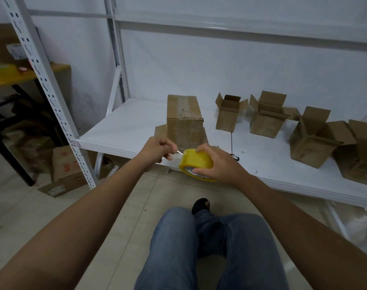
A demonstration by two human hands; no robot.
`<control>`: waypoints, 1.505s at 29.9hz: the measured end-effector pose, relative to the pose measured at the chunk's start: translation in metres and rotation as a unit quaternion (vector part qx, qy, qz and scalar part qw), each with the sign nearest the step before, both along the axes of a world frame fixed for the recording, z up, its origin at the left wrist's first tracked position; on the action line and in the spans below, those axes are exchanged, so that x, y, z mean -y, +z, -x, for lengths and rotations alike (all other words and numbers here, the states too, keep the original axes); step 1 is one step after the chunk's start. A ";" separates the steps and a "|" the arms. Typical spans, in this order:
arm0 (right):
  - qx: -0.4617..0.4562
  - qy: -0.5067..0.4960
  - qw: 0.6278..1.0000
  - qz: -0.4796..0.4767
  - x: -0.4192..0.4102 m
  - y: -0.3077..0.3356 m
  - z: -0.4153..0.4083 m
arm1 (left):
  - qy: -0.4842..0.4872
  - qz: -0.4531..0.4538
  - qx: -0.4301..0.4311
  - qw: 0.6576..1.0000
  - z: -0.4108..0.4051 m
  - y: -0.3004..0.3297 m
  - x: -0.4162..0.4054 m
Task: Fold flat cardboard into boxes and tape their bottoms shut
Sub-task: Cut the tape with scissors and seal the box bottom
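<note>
**Tape end being pulled for the box bottom**

Roll is gripped by the right hand, fingers curled over the rim and thumb under it, held just off the shelf edge. Left hand is closed in a pinch on the tape's free end; only a short strip is out.

Box stands inverted right behind the hands, bottom flaps up and folded shut; a strip seems to be on the seam already, can't be confirmed.

Suggested: strip to be drawn out straight and taut, longer than the seam so both ends lap down the sides. Adhesive side to be kept off fingers and off itself. Flaps to be held flush before tape is pressed along the seam.

Open boxes are lined up to the right, well apart.
</note>
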State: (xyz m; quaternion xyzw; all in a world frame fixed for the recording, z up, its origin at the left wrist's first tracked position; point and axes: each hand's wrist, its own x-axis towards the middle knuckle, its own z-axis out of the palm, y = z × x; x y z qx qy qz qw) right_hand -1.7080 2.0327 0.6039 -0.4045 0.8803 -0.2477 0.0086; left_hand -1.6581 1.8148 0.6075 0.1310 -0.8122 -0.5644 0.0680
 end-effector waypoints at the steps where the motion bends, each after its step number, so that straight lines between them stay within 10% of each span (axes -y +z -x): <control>1: -0.003 0.011 1.000 -0.007 0.000 0.002 0.001 | 0.001 -0.004 0.001 1.000 0.001 -0.001 0.003; 45: -0.165 0.007 0.955 -0.247 0.066 0.096 0.164 | 0.267 -0.053 -0.055 0.961 0.144 -0.025 0.078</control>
